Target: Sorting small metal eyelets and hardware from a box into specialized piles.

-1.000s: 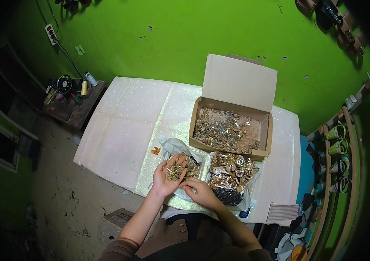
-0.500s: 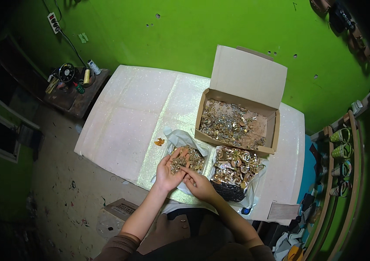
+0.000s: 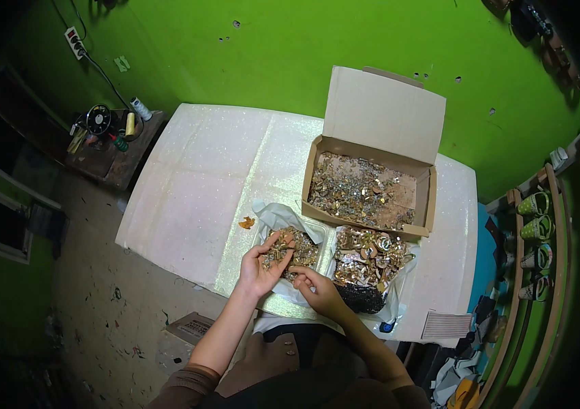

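Note:
My left hand (image 3: 257,275) is over the paper-lined tray (image 3: 326,238), palm turned up, thumb and fingers apart. Small shiny metal-looking pieces (image 3: 303,251) fill the tray and show between the thumb and fingers; whether a few still lie on the palm is hard to see. My right hand (image 3: 321,294) is close beside it at the tray's near right corner, fingers drawn together and index tip toward the left hand. Whatever they may pinch is too small to make out.
An open cardboard box (image 3: 433,198) of similar small pieces stands behind. Right of the tray lies a heap of larger shiny pieces (image 3: 365,255) with black beads (image 3: 361,298) in front. An orange-brown scrap (image 3: 246,223) lies on the glittery white table (image 3: 188,177). Sandals (image 3: 535,232) hang at right.
My left hand has tilted, and the pile of pieces seen on its palm no longer shows there. My right hand has moved slightly right, away from the left palm.

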### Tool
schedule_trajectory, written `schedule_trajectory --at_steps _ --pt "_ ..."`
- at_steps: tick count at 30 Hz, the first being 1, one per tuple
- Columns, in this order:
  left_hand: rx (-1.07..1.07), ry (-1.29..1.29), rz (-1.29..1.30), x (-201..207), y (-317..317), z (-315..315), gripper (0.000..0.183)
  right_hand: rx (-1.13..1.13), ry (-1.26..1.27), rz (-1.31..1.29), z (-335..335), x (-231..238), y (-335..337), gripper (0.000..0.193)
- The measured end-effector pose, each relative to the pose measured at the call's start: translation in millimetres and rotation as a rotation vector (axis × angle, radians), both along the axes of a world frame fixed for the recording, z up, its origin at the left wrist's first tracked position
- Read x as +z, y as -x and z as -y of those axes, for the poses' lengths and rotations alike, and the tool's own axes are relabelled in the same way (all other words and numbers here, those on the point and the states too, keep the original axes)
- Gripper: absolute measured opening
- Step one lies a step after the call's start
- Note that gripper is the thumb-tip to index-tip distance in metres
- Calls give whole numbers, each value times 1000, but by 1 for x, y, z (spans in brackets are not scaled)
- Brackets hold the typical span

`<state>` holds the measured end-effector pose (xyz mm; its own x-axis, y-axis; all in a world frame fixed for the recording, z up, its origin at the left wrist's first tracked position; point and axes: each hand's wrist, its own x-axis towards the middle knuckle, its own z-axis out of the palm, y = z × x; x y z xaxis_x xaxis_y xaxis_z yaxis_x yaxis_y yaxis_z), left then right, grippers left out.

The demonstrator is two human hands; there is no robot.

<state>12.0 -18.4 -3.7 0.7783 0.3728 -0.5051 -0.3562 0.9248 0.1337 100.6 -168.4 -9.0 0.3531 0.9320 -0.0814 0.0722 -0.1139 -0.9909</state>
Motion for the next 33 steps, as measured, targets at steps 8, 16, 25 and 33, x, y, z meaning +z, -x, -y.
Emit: schedule_trajectory --at_steps 8,16,25,33 --pt "-136 -193 -65 1 2 -1 52 -20 4 -47 3 -6 -1 26" --pt "-184 -129 40 5 4 1 51 -259 -14 527 -16 11 -13 25" --pt "-176 -51 156 0 5 4 49 -235 11 746 -20 11 -26 20" --pt "-149 -3 145 3 5 10 44 -310 -14 802 -17 16 -33 11"
